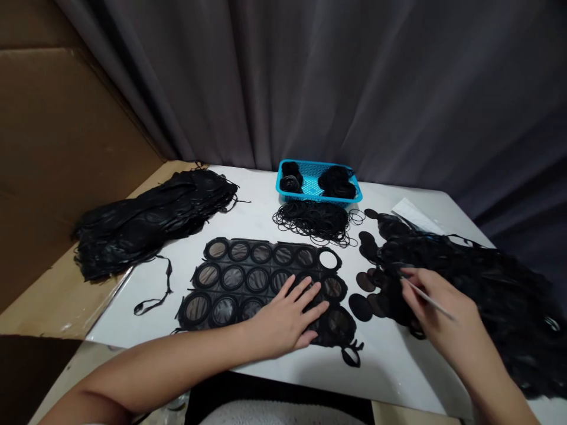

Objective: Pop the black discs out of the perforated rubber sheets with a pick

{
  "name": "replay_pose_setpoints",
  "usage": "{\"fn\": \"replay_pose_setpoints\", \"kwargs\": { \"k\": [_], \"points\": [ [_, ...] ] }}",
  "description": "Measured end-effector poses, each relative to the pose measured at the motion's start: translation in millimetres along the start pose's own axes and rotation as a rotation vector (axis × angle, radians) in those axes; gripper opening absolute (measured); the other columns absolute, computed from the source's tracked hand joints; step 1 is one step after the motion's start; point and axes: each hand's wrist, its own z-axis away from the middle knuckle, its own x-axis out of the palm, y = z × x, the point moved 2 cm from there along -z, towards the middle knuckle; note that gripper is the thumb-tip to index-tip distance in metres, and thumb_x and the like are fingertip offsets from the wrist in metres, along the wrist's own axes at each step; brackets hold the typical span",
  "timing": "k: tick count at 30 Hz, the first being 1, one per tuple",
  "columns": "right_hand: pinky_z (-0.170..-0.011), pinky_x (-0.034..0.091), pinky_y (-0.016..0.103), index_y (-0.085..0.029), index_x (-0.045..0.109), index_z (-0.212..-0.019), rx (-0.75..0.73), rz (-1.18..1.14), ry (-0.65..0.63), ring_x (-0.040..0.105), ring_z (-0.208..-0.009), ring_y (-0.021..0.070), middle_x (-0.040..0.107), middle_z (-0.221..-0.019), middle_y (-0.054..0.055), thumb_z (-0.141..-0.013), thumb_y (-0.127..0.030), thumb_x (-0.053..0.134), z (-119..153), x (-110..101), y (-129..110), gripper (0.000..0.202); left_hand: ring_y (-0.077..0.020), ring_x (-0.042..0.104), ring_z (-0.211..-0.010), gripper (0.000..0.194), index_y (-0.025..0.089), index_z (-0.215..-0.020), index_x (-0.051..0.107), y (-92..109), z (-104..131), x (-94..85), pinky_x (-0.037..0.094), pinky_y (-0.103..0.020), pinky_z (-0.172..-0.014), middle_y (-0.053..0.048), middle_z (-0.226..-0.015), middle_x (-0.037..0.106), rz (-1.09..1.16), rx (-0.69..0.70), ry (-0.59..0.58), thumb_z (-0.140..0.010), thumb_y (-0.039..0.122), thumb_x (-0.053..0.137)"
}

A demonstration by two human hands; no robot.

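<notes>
My left hand point(287, 316) lies flat with fingers spread on a black rubber sheet point(224, 268) moulded with rows of round rings. Thin dark discs fill most of its circles; the one at the top right corner shows white table through it. In my right hand point(438, 304) a thin, pale, pointed stick-like tool point(427, 298) is pinched, its tip hidden by the fingers. That hand hovers by loose black discs point(361, 307) and the edge of a large heap of black rubber scrap point(500, 313).
A blue plastic basket point(321, 199) holding black rings stands at the back. Before it lies a pile of thin black rings point(312, 221). Stacked black sheets point(150, 218) sit at the left, near a cardboard wall point(66, 118). A rubber strip point(166, 289) curls on the white table point(119, 327).
</notes>
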Motion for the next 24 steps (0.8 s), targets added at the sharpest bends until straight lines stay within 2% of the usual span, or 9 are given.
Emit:
{"fn": "replay_pose_setpoints", "kwargs": {
  "k": [2,4,7,11,19,24],
  "points": [
    [-0.076,0.051,0.039,-0.025,0.058,-0.080,0.044,-0.246,-0.136,0.068,-0.089,0.0289,0.072,-0.104,0.011,-0.093,-0.046,0.052,-3,6,-12,0.026,-0.0340,0.021,-0.151,0.061,0.020,-0.154,0.034,0,0,0.6,0.017,-0.056,-0.121,-0.015,-0.163,0.027,-0.001,-0.012,-0.001,-0.102,0.047,0.049],
    [-0.076,0.053,0.036,-0.023,0.060,-0.079,0.078,-0.453,-0.323,0.070,-0.090,0.0268,0.074,-0.104,0.010,-0.093,-0.047,0.056,-6,21,-27,0.028,-0.0341,0.021,-0.151,0.062,0.020,-0.155,0.033,0,-1,1.1,0.017,-0.056,-0.121,-0.014,-0.163,0.026,0.000,-0.019,-0.001,-0.101,0.048,0.050],
    [-0.080,0.052,0.035,-0.022,0.059,-0.075,0.061,-0.589,-0.479,0.069,-0.092,0.0247,0.074,-0.102,0.008,-0.093,-0.044,0.058,-9,46,-45,0.028,-0.0357,0.022,-0.150,0.059,0.022,-0.153,0.037,1,0,0.9,0.017,-0.058,-0.121,-0.012,-0.162,0.029,-0.002,-0.005,0.002,-0.101,0.046,0.050],
    [-0.085,0.049,0.036,-0.021,0.059,-0.075,0.024,-0.575,-0.503,0.067,-0.093,0.0234,0.073,-0.100,0.006,-0.092,-0.039,0.058,-11,61,-51,0.025,-0.0377,0.024,-0.149,0.058,0.022,-0.152,0.039,1,0,-0.6,0.019,-0.059,-0.120,-0.011,-0.161,0.032,-0.012,0.002,-0.008,-0.101,0.045,0.051],
    [-0.087,0.048,0.036,-0.022,0.058,-0.073,0.004,-0.569,-0.528,0.066,-0.094,0.0233,0.071,-0.100,0.006,-0.091,-0.034,0.058,-15,56,-51,0.021,-0.0379,0.023,-0.150,0.057,0.022,-0.153,0.038,2,0,-1.7,0.019,-0.060,-0.120,-0.011,-0.162,0.030,-0.002,0.001,-0.030,-0.102,0.045,0.048],
    [-0.088,0.047,0.035,-0.022,0.057,-0.074,0.009,-0.593,-0.550,0.065,-0.096,0.0228,0.070,-0.101,0.006,-0.091,-0.033,0.057,-15,60,-48,0.021,-0.0375,0.024,-0.149,0.057,0.022,-0.151,0.040,1,0,-2.1,0.019,-0.059,-0.120,-0.012,-0.161,0.032,0.001,0.003,-0.001,-0.101,0.044,0.051]
  ]
}}
